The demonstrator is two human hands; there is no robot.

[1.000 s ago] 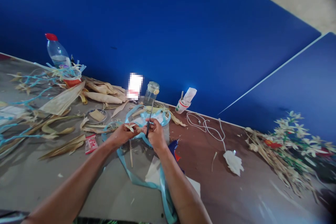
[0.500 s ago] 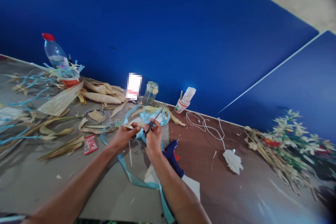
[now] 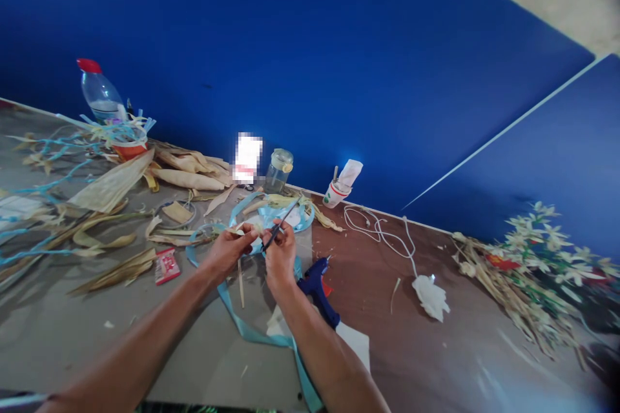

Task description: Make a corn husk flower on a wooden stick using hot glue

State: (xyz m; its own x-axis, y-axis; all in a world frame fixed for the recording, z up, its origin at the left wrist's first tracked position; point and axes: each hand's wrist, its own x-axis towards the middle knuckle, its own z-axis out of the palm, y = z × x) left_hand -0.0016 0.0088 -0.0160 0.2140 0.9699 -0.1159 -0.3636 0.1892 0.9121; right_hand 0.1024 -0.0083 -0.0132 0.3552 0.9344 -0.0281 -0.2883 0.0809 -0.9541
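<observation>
My left hand [image 3: 227,250] pinches a small pale piece of corn husk [image 3: 248,226] over the middle of the table. My right hand [image 3: 278,257] is closed on a pair of dark scissors [image 3: 279,226], whose blades point up and to the right, next to the husk piece. Both hands touch at the fingertips above a light blue ribbon [image 3: 252,329] that loops across the table. A blue glue gun [image 3: 318,290] lies just right of my right wrist.
Corn husks [image 3: 186,171] and blue strips cover the left of the table, with a red-capped bottle [image 3: 99,90] behind. A glass jar [image 3: 279,170], a paper cup [image 3: 336,190] and a white cable [image 3: 382,235] stand along the blue wall. Husk flowers [image 3: 537,271] lie at the right.
The scissors have tilted from nearly upright to slanting up to the right. My right wrist shifted left, uncovering the blue glue gun.
</observation>
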